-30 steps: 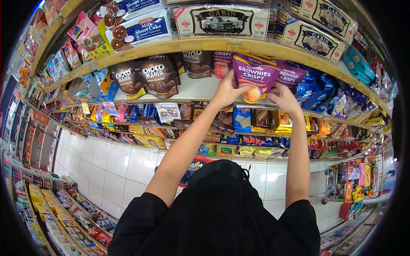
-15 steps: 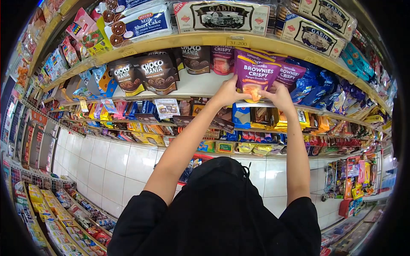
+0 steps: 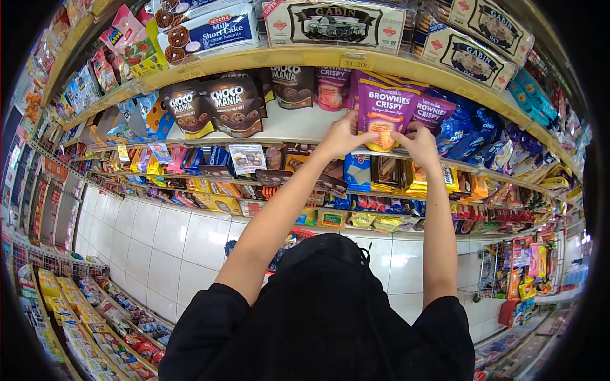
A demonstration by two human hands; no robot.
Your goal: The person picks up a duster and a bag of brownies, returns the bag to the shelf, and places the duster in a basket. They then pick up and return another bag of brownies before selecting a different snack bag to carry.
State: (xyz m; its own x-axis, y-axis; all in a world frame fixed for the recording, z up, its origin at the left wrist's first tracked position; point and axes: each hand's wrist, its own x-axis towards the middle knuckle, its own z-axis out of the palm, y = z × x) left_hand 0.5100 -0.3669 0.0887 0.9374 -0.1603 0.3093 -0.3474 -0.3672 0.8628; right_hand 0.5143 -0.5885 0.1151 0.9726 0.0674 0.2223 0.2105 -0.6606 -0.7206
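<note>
On the shelf below the yellow price rail stands a purple Brownies Crispy pouch [image 3: 386, 105], upright at the front of similar pouches. My left hand [image 3: 346, 134] grips its lower left side, with the thumb across the front. My right hand [image 3: 416, 145] holds the lower right side, its thumb near the picture on the pouch; its other fingers are partly hidden. Another purple pouch [image 3: 432, 113] leans just to the right, beside my right fingers. A pink-and-purple pouch [image 3: 332, 89] stands to the left.
Brown Choco Mania pouches [image 3: 234, 106] stand on the left of the shelf, blue Oreo packs [image 3: 473, 130] on the right. Gabin biscuit packs [image 3: 337, 26] lie above. Below are chocolate packs, a red basket [image 3: 298, 233] near my body, and a loaded cart [image 3: 524, 267] at right.
The front purple pouch has shifted slightly right and sits more upright against those behind it. Both my hands have moved a little with it and still hold it.
</note>
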